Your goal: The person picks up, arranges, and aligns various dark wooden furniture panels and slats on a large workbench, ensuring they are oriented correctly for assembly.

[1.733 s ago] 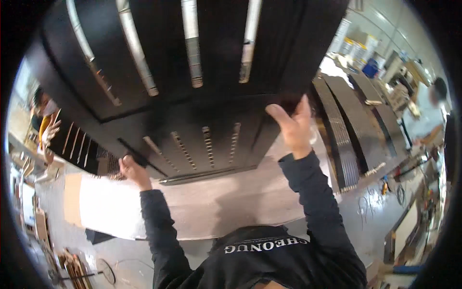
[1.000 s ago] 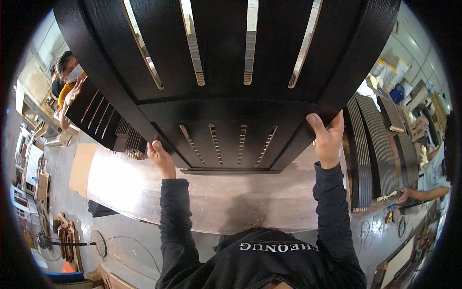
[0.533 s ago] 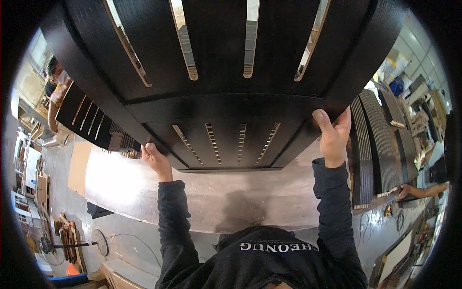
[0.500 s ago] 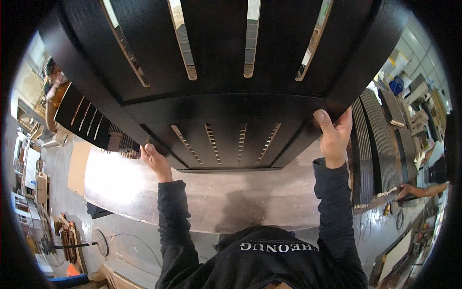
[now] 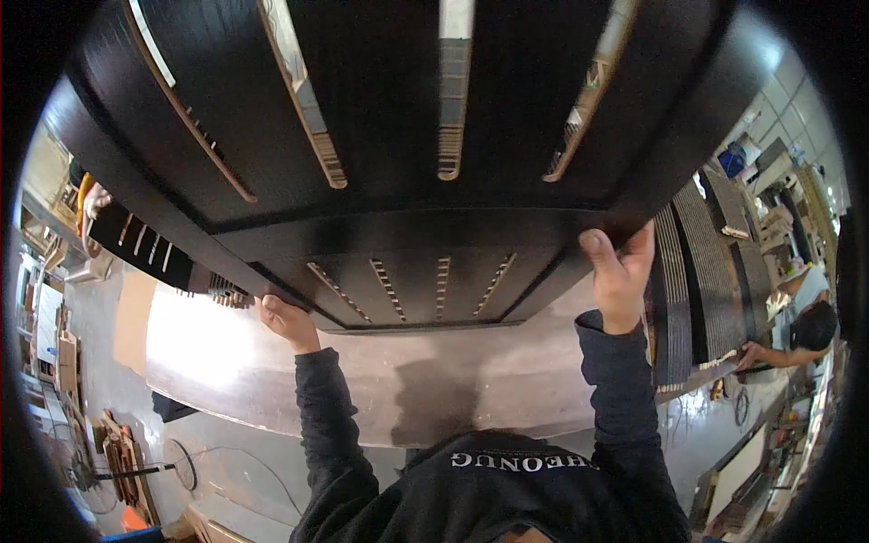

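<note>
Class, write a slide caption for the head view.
Left hand and right hand hold a black, slotted wooden panel over a pale, flat table.

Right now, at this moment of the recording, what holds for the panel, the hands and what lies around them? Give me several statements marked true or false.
1. The left hand is at the left edge of the dark panel. True.
2. The right hand is off the panel. False: its grip is on the right edge.
3. The panel has no openings. False: slots run through it.
4. Dark stacked boards lie to the person's right. True.
</note>
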`<act>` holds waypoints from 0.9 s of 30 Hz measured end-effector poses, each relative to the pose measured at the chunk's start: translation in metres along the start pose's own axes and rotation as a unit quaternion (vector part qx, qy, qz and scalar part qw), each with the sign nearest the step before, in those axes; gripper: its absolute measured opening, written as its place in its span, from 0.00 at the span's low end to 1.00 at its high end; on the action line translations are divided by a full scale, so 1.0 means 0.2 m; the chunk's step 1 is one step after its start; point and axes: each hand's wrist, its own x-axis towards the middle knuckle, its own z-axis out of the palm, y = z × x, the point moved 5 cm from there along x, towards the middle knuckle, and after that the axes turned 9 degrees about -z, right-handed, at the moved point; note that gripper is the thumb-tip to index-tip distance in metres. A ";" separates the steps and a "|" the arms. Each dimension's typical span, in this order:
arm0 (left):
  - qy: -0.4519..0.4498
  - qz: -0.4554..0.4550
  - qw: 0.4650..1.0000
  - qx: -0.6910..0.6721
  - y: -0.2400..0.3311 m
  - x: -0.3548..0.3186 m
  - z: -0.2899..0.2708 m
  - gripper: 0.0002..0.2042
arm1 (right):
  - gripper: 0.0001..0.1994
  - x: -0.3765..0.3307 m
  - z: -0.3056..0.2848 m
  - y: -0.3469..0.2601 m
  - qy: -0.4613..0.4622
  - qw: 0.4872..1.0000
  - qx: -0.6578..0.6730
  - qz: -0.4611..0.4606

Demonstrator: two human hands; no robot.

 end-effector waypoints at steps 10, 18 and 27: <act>-0.024 -0.052 0.998 0.034 0.22 -0.30 -0.01 0.25 | 0.29 0.10 -0.26 -0.06 -0.034 0.999 -0.017 0.000; -0.195 -0.127 0.957 -0.171 0.30 -0.46 0.23 0.20 | 0.26 0.05 -0.72 -0.18 0.029 0.997 -0.049 0.050; -0.165 0.073 0.977 -0.113 1.06 0.12 0.32 0.33 | 0.26 0.39 -0.67 -0.62 0.058 0.988 -0.116 -0.089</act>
